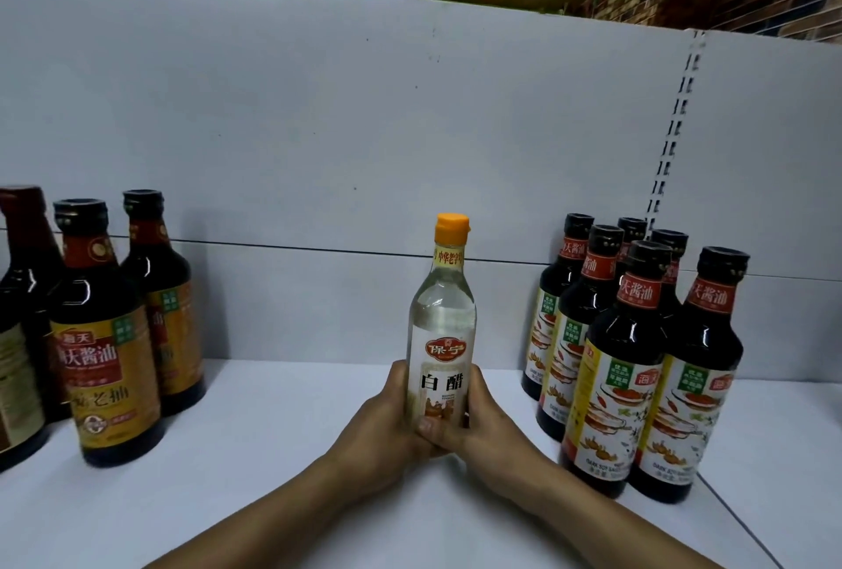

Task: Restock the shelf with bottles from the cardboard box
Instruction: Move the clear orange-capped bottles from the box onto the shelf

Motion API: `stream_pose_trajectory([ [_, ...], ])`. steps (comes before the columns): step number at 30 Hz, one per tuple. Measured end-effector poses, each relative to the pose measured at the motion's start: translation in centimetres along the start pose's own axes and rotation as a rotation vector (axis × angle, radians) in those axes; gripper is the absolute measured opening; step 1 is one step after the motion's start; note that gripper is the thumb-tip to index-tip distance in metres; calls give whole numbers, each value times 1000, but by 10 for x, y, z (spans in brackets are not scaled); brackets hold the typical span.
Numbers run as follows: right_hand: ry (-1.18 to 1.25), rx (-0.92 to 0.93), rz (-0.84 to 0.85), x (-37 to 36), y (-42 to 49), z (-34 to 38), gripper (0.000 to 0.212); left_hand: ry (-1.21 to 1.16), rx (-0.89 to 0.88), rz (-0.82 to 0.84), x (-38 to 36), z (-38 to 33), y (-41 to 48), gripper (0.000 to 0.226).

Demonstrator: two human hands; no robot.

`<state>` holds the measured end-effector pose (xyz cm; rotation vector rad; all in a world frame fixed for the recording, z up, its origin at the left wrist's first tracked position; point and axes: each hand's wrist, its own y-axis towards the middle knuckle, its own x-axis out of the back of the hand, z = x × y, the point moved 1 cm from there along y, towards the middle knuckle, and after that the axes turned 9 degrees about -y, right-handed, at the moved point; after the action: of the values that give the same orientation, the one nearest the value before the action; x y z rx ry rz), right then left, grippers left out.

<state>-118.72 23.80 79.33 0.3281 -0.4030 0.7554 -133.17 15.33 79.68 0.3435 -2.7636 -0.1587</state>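
Where the white shelf runs off the left edge, a big dark bottle with a reddish-brown cap stands partly cut off. Beside it stand two dark glass soy sauce bottles with gold labels, one in front of the other, round-shouldered with narrow necks and black caps, their glossy glass catching small highlights. A wide bare stretch of smooth, matte shelf follows. In the middle the left hand grips the lower body of a white vinegar bottle from its left side, the fingers curled tight round the glass. The bottle is upright, clear and cylindrical, filled with colourless liquid, tapering to a slim neck under a ribbed orange plastic cap; a pale paper label with a red emblem covers its front. Its base is hidden behind the hands, so whether it touches the shelf cannot be told. The right hand clamps the same bottle from the right, its fingers meeting those of the left hand low across the label. Well apart to the right stands a tight cluster of six dark soy sauce bottles with white-and-yellow labels and red neck bands. Behind everything rises a flat grey back panel, with a slotted metal upright near its right end.
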Motion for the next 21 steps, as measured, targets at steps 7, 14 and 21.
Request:
stream_pose_trajectory([
  [7, -19, -36, -48, -3, 24, -5, 60, 66, -23, -67, 8, 7, 18, 66],
  [14, -140, -68, -71, -18, 57, -5, 60, 32, -54, -277, 12, 14, 25, 66],
  [21, -310, -97, -87, -42, 88, -2, 73, -15, 0, -503, 15, 28, 31, 69],
])
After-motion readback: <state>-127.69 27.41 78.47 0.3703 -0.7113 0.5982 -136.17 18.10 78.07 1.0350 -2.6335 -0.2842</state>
